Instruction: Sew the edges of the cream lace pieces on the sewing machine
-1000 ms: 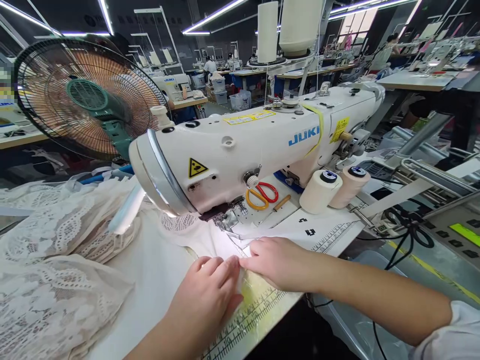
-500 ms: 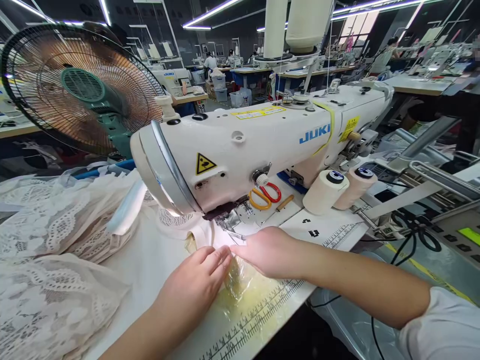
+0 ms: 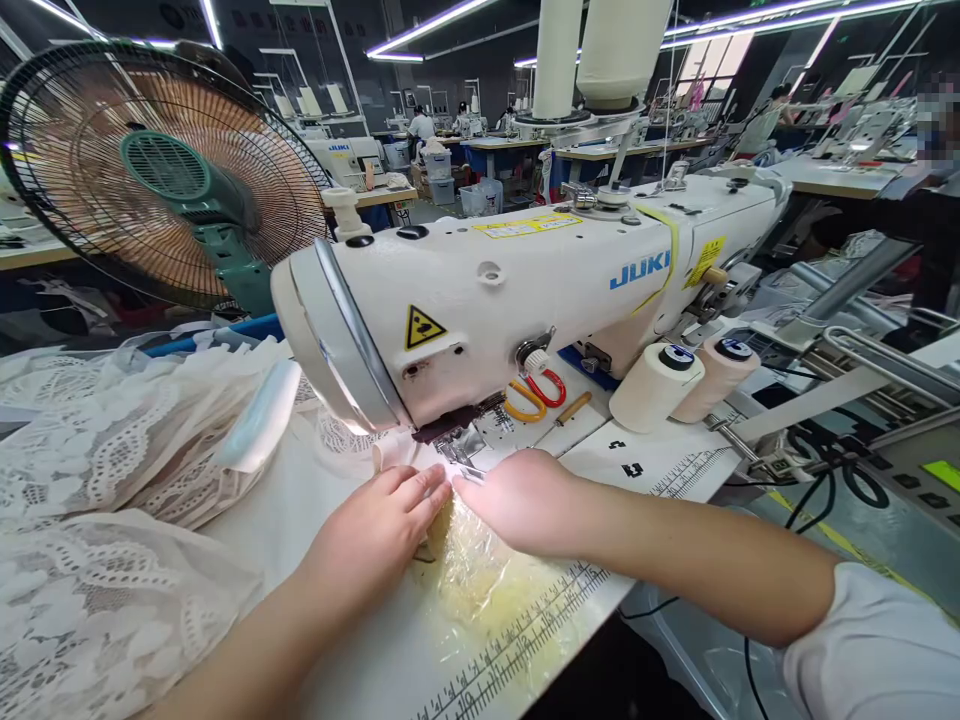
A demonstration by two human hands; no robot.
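A white sewing machine (image 3: 480, 290) spans the middle of the view, its lit presser foot (image 3: 463, 445) low at its left end. Just in front of the foot, my left hand (image 3: 379, 530) presses its closed fingers onto pale fabric (image 3: 390, 452). Close by on the right is my right hand (image 3: 529, 500), curled with its thumb towards the left fingertips at the same fabric; its other fingers are mostly hidden. A thin metal piece shows beside it, and I cannot tell whether it is held. Under both hands lies a shiny clear-and-yellow plastic sheet (image 3: 487, 580).
White lace garments (image 3: 135, 450) pile up on the left, with a pale blue strip (image 3: 259, 415) on top. Behind the hands lie scissors (image 3: 544, 390) and a wooden-handled tool (image 3: 574, 408). Two thread cones (image 3: 656, 385) stand at right. A large fan (image 3: 165, 180) is at back left.
Both hands have shifted slightly left, and a small gap shows between them. The fabric's folded part by the left fingers shows less. The camera view has shifted a little.
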